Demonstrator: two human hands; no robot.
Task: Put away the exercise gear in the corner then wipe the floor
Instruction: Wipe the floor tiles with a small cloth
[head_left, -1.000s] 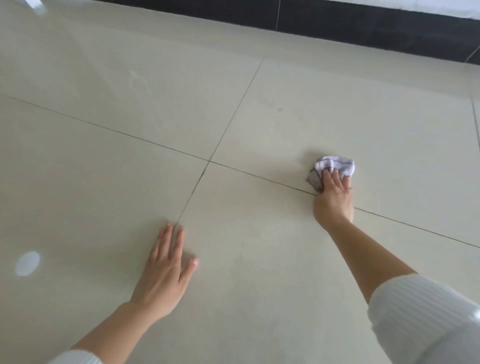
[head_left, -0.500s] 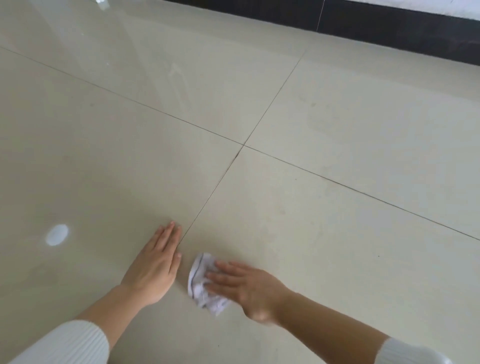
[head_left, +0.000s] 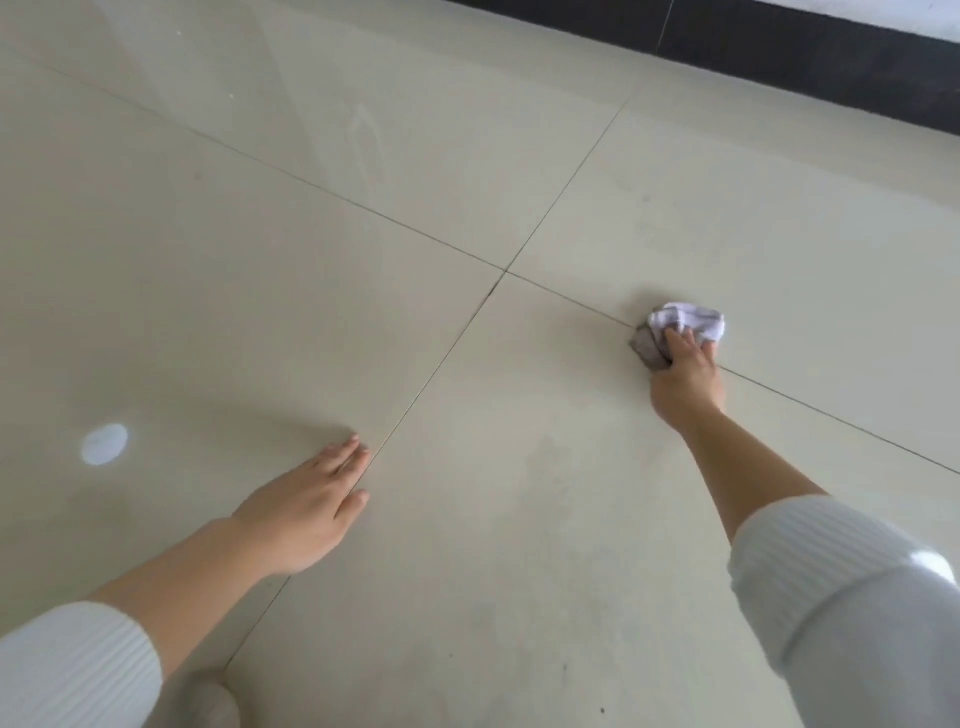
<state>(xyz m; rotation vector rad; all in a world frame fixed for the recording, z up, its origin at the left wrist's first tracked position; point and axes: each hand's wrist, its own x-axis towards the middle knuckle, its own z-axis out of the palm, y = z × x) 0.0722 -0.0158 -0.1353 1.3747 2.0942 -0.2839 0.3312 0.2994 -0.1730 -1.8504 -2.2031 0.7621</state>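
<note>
A crumpled white and grey cloth (head_left: 691, 319) lies on the glossy beige tiled floor (head_left: 467, 156), right of centre, on a grout line. My right hand (head_left: 685, 379) reaches out with the arm extended and presses down on the cloth, fingers bent over its near side. My left hand (head_left: 306, 506) rests flat on the floor at lower left, fingers straight, just left of a grout line. No exercise gear is in view.
A black skirting band (head_left: 831, 57) runs along the wall at the top right. A bright round light reflection (head_left: 104, 444) shows on the tile at left. Something pale, perhaps my knee (head_left: 208, 701), sits at the bottom edge.
My right hand has swept the cloth from just beside the left hand back out to the right and away from me. The left hand has stayed planted on the floor.
</note>
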